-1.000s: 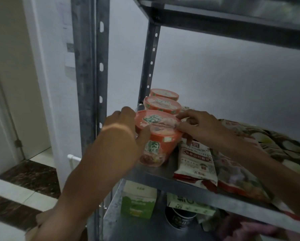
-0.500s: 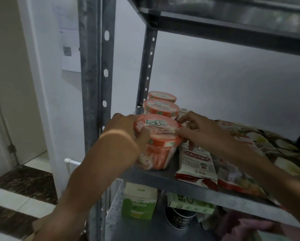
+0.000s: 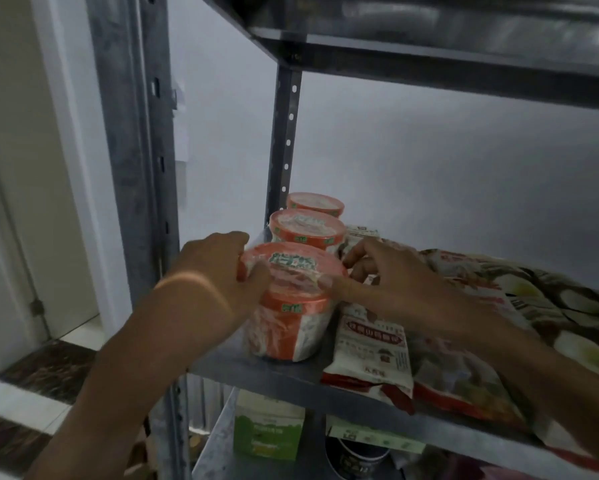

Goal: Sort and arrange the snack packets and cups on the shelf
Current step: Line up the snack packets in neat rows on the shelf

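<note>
Orange cup [image 3: 287, 306] sits between left and right fingers [image 3: 253, 271].

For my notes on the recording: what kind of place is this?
Probably a storeroom or pantry corner indoors: a bare metal rack against a white wall, its shelf holding orange instant-food cups and snack packets, beside a door frame and tiled floor.

A plain pale wall [image 3: 429, 161] stands behind a grey metal rack [image 3: 135, 133]; a white door frame [image 3: 69, 133] at left; dark marbled floor tiles [image 3: 45, 368] with a pale strip; dim light.
</note>
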